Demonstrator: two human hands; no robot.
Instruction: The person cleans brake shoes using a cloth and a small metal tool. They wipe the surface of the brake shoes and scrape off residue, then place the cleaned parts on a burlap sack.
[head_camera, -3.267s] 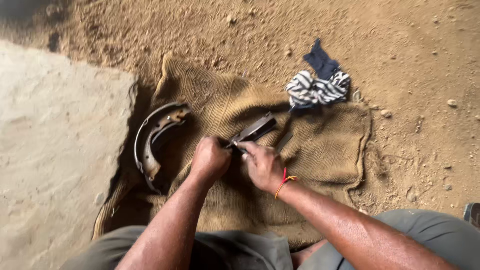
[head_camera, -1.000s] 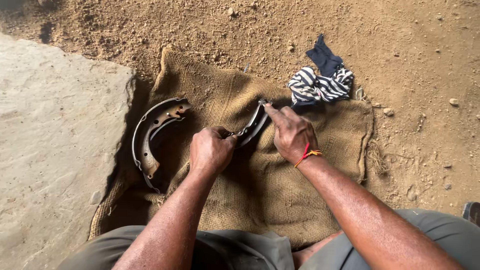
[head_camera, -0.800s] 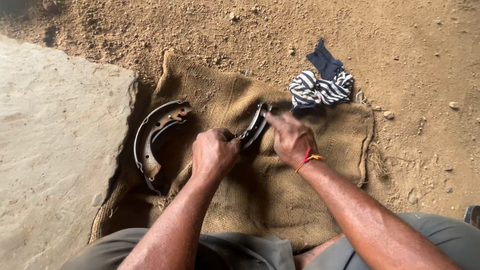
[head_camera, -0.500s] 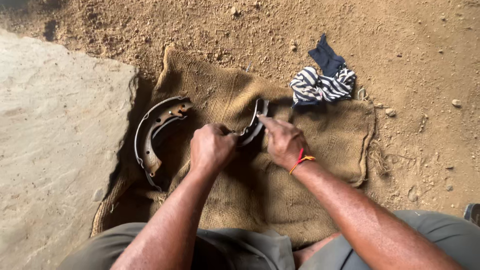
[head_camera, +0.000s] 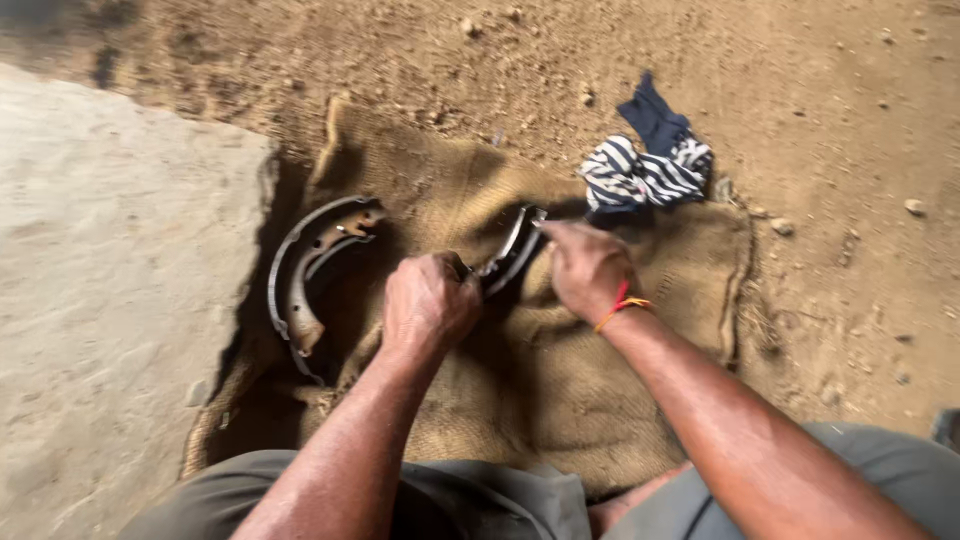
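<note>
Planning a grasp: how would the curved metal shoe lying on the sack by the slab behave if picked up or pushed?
The curved metal shoe looks like rigid, thick steel, so probably stiff and heavy for its size. Lying flat on the coarse burlap sack, it would likely drag rather than slide or roll. Its arc may pivot if gripped at one end.

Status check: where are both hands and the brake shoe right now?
Left hand and right hand both closed on curved brake shoe, over burlap sack. Second brake shoe lies left, untouched. Striped rag beyond, apart.

Bare forearms; red-orange thread on right wrist; grey-green trousers.
</note>
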